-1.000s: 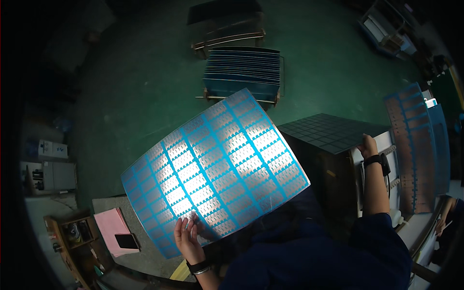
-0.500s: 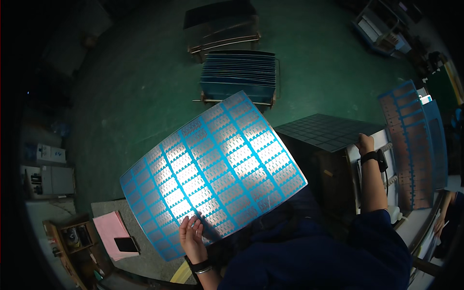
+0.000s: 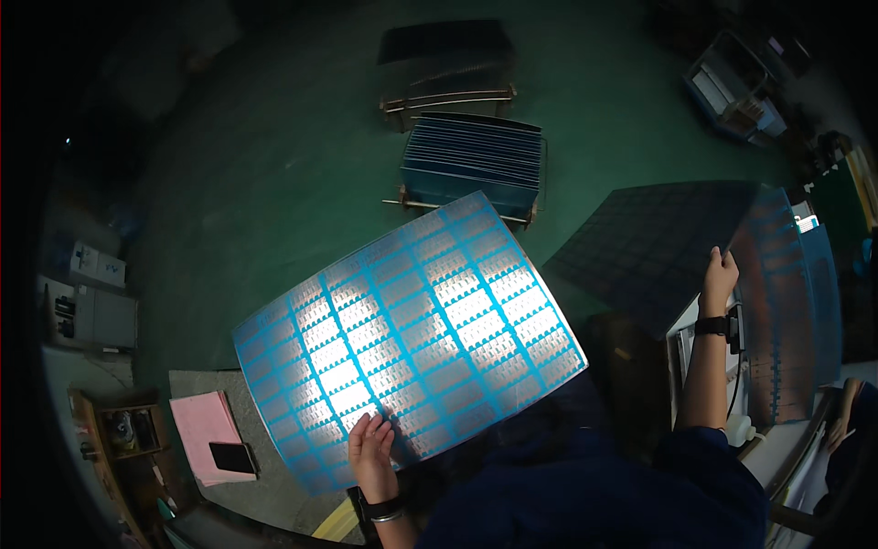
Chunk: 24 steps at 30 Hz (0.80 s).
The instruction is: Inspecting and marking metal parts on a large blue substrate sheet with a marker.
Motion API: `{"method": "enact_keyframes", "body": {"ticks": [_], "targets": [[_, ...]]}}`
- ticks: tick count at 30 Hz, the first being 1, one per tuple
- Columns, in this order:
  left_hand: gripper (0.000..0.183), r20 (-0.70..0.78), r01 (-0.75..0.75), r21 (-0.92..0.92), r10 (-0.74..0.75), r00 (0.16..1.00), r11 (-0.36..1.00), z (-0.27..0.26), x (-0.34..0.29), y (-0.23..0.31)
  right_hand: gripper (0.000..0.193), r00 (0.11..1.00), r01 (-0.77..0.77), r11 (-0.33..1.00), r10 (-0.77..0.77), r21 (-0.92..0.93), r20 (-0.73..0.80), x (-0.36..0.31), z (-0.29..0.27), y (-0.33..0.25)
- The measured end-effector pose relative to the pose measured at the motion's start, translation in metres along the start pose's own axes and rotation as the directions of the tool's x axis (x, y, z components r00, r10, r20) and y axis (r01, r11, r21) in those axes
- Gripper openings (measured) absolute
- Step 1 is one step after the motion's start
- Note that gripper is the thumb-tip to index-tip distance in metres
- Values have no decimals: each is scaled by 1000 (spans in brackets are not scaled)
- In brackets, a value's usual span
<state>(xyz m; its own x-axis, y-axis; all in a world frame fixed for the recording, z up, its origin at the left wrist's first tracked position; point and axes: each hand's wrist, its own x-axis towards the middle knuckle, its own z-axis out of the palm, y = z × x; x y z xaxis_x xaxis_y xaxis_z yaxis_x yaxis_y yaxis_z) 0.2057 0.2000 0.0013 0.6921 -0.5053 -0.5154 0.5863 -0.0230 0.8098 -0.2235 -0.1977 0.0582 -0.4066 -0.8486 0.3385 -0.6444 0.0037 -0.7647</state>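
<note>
A large sheet printed with blue lines and shiny metallic blocks (image 3: 430, 311) lies slanted in front of me, bright light glaring off its face. My left hand (image 3: 373, 457) is at its near edge, slightly bent fingers apart over the printed face; whether they touch it is hard to tell. To the right, my right hand (image 3: 719, 274) grips the edge of a dark sheet with a faint grid (image 3: 663, 242), which is lifted and tilted. The fingers behind that edge are hidden.
A rack of upright blue panels (image 3: 471, 165) stands on the green floor, another dark rack (image 3: 448, 78) behind it. Copper-and-blue panels (image 3: 777, 311) stand at right. A phone (image 3: 232, 457) lies on pink paper (image 3: 201, 421) at left. Another person's arm (image 3: 843, 416) shows at far right.
My right hand has brought the dark gridded sheet up and to the right, and it tilts more steeply. My left hand stays at the bright sheet's near edge. The view has shifted slightly.
</note>
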Motion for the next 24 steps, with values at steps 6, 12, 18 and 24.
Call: {"method": "enact_keyframes", "body": {"ticks": [6, 12, 18, 24], "targets": [[31, 30, -11, -3, 11, 999, 1000, 0, 2, 5, 19, 1000, 14, 876, -11, 482, -7, -15, -80, -112], [33, 99, -86, 56, 80, 992, 995, 27, 5, 16, 19, 996, 71, 765, -83, 640, -12, -40, -170, -187], [40, 328, -145, -149, 187, 926, 978, 60, 30, 28, 26, 985, 98, 621, -172, 777, 13, -50, -215, -205], [54, 588, 339, -652, 171, 790, 679, 129, 28, 44, 27, 899, -102, 544, -308, 833, 311, -57, -176, -207]]}}
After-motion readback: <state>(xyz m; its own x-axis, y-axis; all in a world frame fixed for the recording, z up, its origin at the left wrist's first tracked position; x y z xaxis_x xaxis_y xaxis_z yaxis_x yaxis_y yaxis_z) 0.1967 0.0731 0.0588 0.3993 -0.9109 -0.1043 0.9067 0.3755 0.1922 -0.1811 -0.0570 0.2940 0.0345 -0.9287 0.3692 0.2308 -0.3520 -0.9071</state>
